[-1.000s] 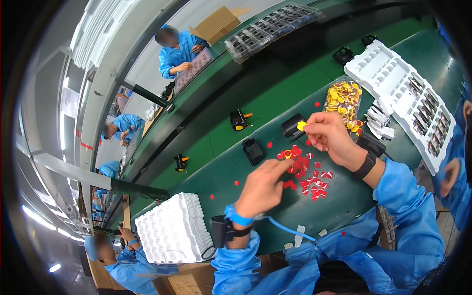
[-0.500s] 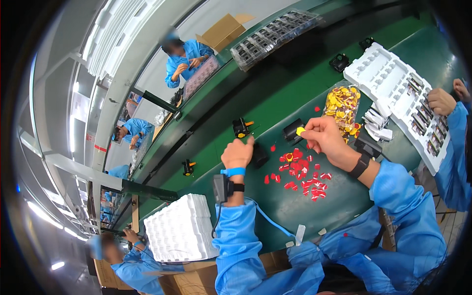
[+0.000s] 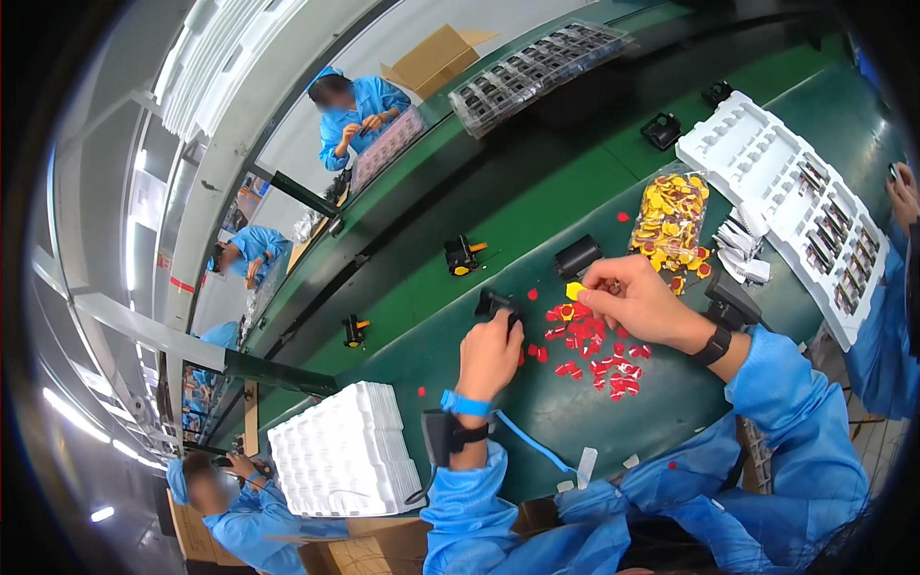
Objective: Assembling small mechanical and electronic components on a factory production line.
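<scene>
My left hand (image 3: 491, 356) is closed around a dark black part (image 3: 496, 305), whose exact kind is partly hidden by the fingers. Between the thumb and fingertips of my right hand (image 3: 640, 302) is a small yellow sticker-like piece (image 3: 575, 291). A black cylindrical part (image 3: 578, 257) lies on the bench just beyond that hand. Below it are scattered many small red pieces (image 3: 613, 369), some with white edges. To the right, a clear bag (image 3: 668, 216) holds yellow and dark red pieces, a few of them spilling out at its near end.
White trays (image 3: 345, 450) are stacked at the left. Another white tray (image 3: 757, 144) with metal-looking parts lies at the right, near a co-worker's hand (image 3: 903, 196). Black-and-yellow parts (image 3: 464, 255) sit on the green belt (image 3: 546, 206). White pieces (image 3: 740, 247) lie beside the bag.
My left hand has come back toward me from near the belt and closed on the black part. My right hand still pinches the yellow piece, slightly lower. The co-worker's hand has withdrawn from the tray.
</scene>
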Motion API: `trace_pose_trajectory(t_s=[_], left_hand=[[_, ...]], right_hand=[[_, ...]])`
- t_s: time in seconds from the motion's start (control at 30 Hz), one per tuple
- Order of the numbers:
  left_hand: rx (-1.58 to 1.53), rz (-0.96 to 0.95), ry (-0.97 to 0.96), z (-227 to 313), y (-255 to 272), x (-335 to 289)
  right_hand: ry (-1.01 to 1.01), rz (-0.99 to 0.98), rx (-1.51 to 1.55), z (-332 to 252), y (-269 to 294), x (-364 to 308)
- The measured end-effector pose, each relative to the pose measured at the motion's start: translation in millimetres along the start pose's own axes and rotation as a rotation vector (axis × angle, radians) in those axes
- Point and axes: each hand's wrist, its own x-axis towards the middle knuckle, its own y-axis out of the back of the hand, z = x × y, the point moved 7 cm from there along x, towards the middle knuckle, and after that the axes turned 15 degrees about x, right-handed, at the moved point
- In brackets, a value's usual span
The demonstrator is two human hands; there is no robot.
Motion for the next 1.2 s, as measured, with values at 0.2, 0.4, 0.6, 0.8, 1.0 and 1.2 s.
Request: trace_pose_trajectory(t_s=[0.2, 0.4, 0.6, 0.8, 1.0, 1.2], left_hand=[[-1.05, -0.11, 0.147, 10.1, 3.4, -33.5], [-1.245, -0.312, -0.043, 38.7, -1.2, -39.3], [-1.186, -0.21, -0.131, 41.6, -5.7, -36.0], [-0.939, -0.126, -0.236, 47.2, 7.0, -41.5], [-0.95, -0.227, -0.215, 49.0, 1.3, -44.6], [-1.137, -0.171, -0.143, 46.7, 10.6, -54.4]], right_hand=[[-0.03, -0.174, 0.063, -7.9, -24.1, -13.9], [-0.23, -0.252, 0.198, 6.7, -36.9, -18.3], [0.033, -0.436, -0.256, -8.4, -44.8, -16.4], [0.156, -0.484, -0.373, -11.5, -52.1, -19.5], [0.073, -0.421, -0.322, -9.0, -45.9, -20.9], [0.387, -0.241, -0.27, -24.7, -53.3, -21.3]])
